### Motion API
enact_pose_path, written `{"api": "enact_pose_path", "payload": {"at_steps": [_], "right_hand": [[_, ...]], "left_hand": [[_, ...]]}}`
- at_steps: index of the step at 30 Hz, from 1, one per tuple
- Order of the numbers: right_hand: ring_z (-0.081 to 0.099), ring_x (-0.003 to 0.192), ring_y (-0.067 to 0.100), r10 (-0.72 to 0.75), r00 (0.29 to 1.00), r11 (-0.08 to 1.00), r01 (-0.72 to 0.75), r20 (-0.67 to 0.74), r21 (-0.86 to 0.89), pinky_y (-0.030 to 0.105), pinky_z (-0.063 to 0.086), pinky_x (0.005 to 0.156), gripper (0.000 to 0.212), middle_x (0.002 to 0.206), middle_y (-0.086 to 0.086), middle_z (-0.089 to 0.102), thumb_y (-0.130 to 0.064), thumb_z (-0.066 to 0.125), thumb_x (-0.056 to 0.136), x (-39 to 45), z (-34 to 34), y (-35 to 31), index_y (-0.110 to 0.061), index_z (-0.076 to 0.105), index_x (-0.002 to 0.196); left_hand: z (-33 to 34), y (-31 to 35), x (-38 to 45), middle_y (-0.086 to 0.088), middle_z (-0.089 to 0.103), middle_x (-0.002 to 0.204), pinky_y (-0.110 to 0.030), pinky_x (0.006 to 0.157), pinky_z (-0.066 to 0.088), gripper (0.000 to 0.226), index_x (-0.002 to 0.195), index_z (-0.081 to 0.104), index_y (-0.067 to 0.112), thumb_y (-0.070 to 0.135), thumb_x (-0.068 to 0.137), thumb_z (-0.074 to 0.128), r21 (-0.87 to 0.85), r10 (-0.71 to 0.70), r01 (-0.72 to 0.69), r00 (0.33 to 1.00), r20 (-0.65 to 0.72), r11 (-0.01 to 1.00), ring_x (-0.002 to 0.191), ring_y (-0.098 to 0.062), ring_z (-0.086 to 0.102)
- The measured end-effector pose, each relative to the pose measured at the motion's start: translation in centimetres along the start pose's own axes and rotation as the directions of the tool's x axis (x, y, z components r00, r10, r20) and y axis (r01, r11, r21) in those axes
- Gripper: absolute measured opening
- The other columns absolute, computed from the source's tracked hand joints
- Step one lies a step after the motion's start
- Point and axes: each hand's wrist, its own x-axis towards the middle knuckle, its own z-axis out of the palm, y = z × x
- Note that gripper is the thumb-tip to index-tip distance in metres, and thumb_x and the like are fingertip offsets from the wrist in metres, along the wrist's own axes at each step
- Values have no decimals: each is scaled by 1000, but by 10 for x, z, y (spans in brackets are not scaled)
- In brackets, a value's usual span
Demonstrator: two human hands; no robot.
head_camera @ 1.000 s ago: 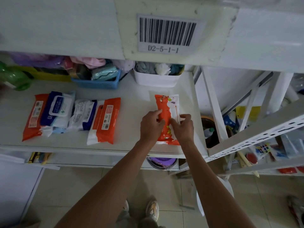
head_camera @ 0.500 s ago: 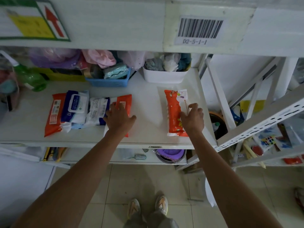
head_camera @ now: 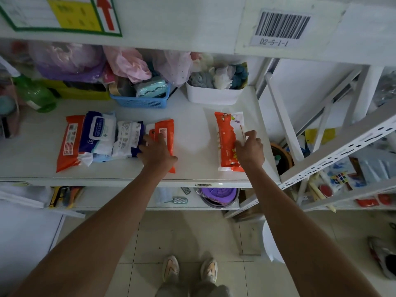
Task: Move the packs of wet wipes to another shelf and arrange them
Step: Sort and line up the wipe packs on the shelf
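Note:
Several wet wipe packs lie on the white shelf (head_camera: 192, 133). At the left they form an overlapping row: an orange pack (head_camera: 69, 142), a blue-and-white pack (head_camera: 98, 133), a white-and-navy pack (head_camera: 128, 138) and a second orange pack (head_camera: 164, 129). My left hand (head_camera: 157, 154) spans that second orange pack, fingers curled over its left edge and thumb on its right side. An orange-and-white pack (head_camera: 226, 140) lies apart at the right, lengthwise. My right hand (head_camera: 249, 147) touches its right edge with bent fingertips.
A blue basket (head_camera: 141, 101), a white bin (head_camera: 214, 96) of cloths, bags and a green bottle (head_camera: 36, 95) fill the shelf's back. The upper shelf's edge overhangs. A lower shelf holds a purple bowl (head_camera: 218, 192). A perforated white rack (head_camera: 342, 146) adjoins at the right.
My left hand left the orange-and-white pack, crossed left and settled on the second orange pack in the row. My right hand stayed at the right pack's edge. The view shifted left.

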Motion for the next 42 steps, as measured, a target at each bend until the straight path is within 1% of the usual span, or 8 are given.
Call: {"api": "enact_pose_path", "payload": {"at_steps": [3, 8, 12, 16, 19, 23, 30, 42], "right_hand": [[55, 121, 35, 11, 1000, 1000, -11, 23, -12, 51, 53, 92, 48, 130, 15, 56, -41, 59, 98, 2, -2, 0, -17, 42, 137], [63, 111, 26, -171, 958, 981, 188, -230, 54, 44, 53, 96, 29, 123, 8, 64, -34, 55, 100, 2, -9, -9, -17, 56, 124], [75, 96, 20, -160, 941, 793, -57, 298, 606, 39, 60, 89, 43, 111, 3, 75, -55, 43, 103, -5, -22, -34, -21, 63, 119], [76, 94, 20, -79, 944, 658, -192, 320, 728, 32, 63, 81, 35, 116, 8, 73, -37, 67, 97, 7, -31, -29, -16, 55, 123], [76, 91, 14, -26, 954, 665, -206, 298, 718, 26, 62, 72, 44, 112, 2, 73, -38, 68, 95, 22, -35, -8, -16, 54, 131], [73, 84, 15, 19, 941, 680, -261, 339, 686, 30, 59, 67, 43, 107, 0, 71, -41, 66, 96, 32, -39, 10, -21, 52, 131], [64, 100, 22, 23, 1000, 984, -26, 20, 177, 44, 59, 87, 50, 119, 3, 59, -62, 58, 90, 37, -9, 12, -25, 53, 123], [71, 102, 28, -28, 996, 983, 12, 86, 184, 50, 60, 89, 50, 119, 5, 67, -62, 50, 96, 36, -13, 21, -22, 48, 126]], "left_hand": [[-1, 1, -1, -23, 28, 152, -63, 105, 43, 100, 147, 26, 22, 47, 70, 84, -69, 11, -13, 1000, -29, 998, 132, -50, 41], [-19, 39, -19, -20, 39, 139, -57, 97, 52, 104, 151, 22, 23, 53, 70, 81, -220, 36, -88, 972, -230, 972, 120, -45, 51], [-28, 103, -42, -15, 43, 139, -51, 95, 54, 101, 152, 26, 24, 63, 72, 75, -269, 138, -225, 942, -306, 937, 117, -38, 55], [-14, 152, -69, -12, 48, 139, -45, 93, 54, 91, 148, 38, 21, 67, 76, 70, -213, 251, -352, 885, -392, 911, 113, -33, 59], [4, 163, -73, -8, 50, 144, -40, 100, 53, 86, 146, 41, 20, 66, 79, 69, -384, 278, -425, 882, -382, 820, 121, -26, 59], [13, 159, -64, -4, 65, 131, -37, 96, 59, 63, 136, 46, 18, 54, 89, 70, -833, 92, -135, 991, -102, 536, 113, -21, 68], [30, 148, -57, 0, 74, 113, -34, 88, 59, 45, 116, 62, 16, 56, 95, 60, -722, 107, -39, 993, 49, 691, 94, -20, 72], [21, 87, -89, 2, 72, 109, -27, 80, 54, 26, 106, 62, 17, 41, 100, 57, -726, 28, -41, 999, -31, 687, 92, -12, 66]]}}
